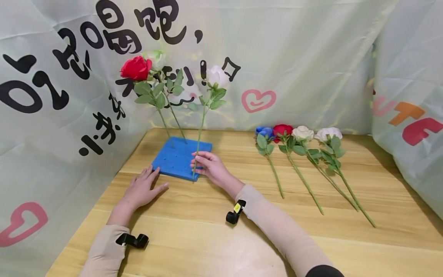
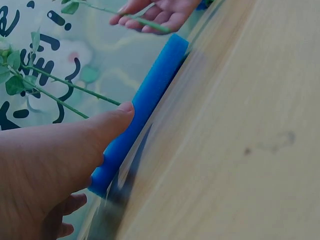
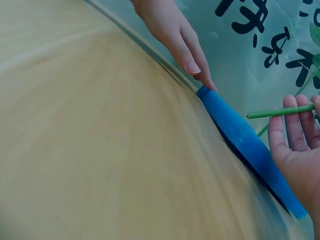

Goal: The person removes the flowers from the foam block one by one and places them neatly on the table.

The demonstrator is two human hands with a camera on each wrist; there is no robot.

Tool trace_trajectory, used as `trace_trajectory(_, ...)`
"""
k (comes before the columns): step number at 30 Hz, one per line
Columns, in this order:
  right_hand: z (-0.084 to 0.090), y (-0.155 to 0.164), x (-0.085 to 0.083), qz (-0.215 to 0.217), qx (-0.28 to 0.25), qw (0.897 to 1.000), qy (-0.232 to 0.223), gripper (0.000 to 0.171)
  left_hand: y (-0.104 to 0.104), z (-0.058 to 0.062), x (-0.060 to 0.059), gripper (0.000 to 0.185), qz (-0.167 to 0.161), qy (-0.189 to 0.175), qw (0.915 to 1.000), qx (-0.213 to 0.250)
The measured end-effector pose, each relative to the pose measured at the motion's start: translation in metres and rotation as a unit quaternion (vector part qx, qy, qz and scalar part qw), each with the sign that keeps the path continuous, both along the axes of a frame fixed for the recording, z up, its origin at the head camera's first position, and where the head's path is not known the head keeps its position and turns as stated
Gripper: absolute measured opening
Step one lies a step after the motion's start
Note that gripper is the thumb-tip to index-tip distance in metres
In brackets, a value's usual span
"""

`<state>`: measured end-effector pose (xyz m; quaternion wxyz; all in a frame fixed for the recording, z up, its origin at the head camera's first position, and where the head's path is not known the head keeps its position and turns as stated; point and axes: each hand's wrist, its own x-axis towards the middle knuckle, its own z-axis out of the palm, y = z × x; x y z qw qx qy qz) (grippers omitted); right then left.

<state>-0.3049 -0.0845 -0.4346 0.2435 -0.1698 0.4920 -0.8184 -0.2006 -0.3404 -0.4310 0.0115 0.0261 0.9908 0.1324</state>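
Resting flat on the wooden table [image 1: 214, 238] near its left edge, the left hand [image 1: 140, 190] has its fingers straight and spread, holding nothing; its fingertips touch the near left corner of the blue foam block [image 1: 180, 157]. The block lies toward the table's far left corner, and two stems already stand in its far side: a red rose [image 1: 135, 68] and a pale rose [image 1: 155, 57] behind it. At the block's near right edge the right hand [image 1: 211, 166] pinches the stem of a white rose [image 1: 217, 75] between thumb and curled fingers, the stem upright with its lower end at the foam. Toward the far right edge four loose roses [image 1: 299, 134] lie side by side on the table, well apart from both hands.
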Motion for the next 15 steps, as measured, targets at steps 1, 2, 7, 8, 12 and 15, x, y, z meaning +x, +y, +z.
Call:
trace_trajectory(1,0.000,0.003,0.002,0.001,0.004,1.000,-0.001,0.041,0.000,0.000,0.000,0.087,-0.001,0.001,1.0000,0.000)
trace_trajectory(2,0.000,0.007,0.003,0.002,0.008,1.000,-0.001,0.040,0.000,0.000,0.000,0.087,-0.001,0.001,1.0000,0.002)
trace_trajectory(7,-0.001,0.023,0.012,0.006,0.037,0.999,0.001,0.037,-0.001,0.000,0.001,0.088,-0.001,0.000,1.0000,0.003)
trace_trajectory(8,-0.002,0.026,0.014,0.008,0.043,0.999,0.001,0.036,-0.001,0.000,0.001,0.088,-0.001,-0.001,1.0000,0.003)
trace_trajectory(12,-0.004,0.038,0.022,0.017,0.064,0.998,-0.003,0.036,-0.001,0.000,0.001,0.088,0.001,-0.003,1.0000,0.001)
trace_trajectory(15,-0.006,0.046,0.027,0.022,0.071,0.997,-0.010,0.038,-0.002,0.000,0.002,0.089,0.002,-0.004,1.0000,0.002)
